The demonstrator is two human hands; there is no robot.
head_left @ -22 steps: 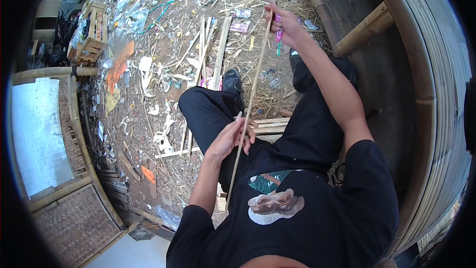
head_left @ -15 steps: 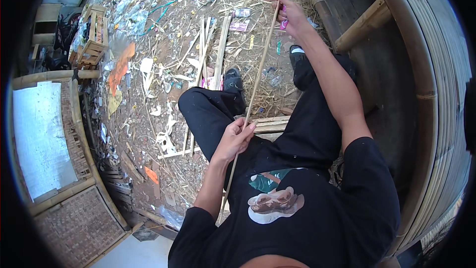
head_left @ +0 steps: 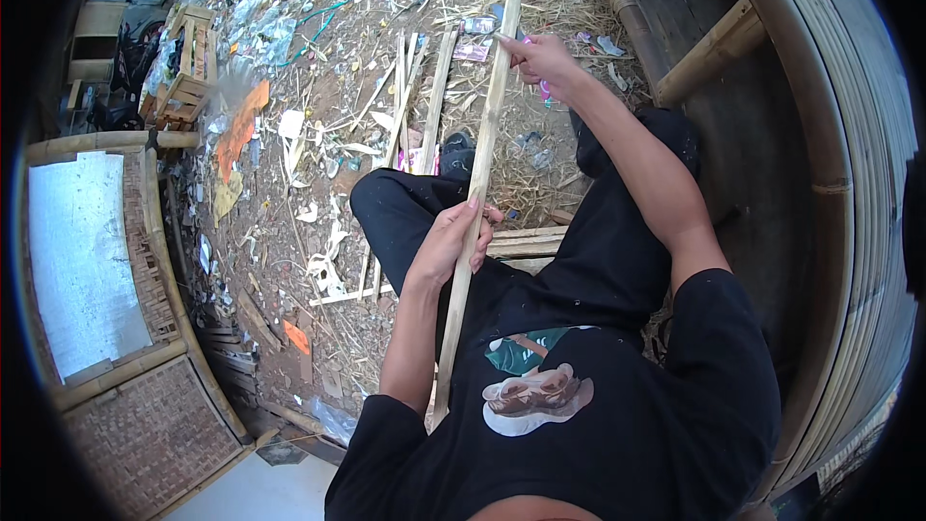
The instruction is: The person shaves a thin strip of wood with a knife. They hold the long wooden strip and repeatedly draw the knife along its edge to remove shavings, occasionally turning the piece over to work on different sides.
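Observation:
A long, pale bamboo strip (head_left: 490, 125) slants from my lap up past the top edge, its broad face turned up. My left hand (head_left: 449, 239) is closed around its lower half, thumb on top of the strip. Further along, my right hand (head_left: 546, 66) is closed on a pink thing (head_left: 545, 90) that shows below the palm and beside the index finger; its kind is mostly hidden. The right fingertips are at the strip's right edge.
Several bamboo slats (head_left: 436, 101) lie beyond my left knee among shavings and litter. A wooden crate (head_left: 186, 72) stands far left, above a bamboo-framed woven panel (head_left: 159, 415). A bamboo post (head_left: 714, 50) and curved frame (head_left: 830, 164) close off the right.
The bamboo strip has turned from its narrow edge to its broad face. My right hand has come down along it toward me, and my left hand has shifted slightly up.

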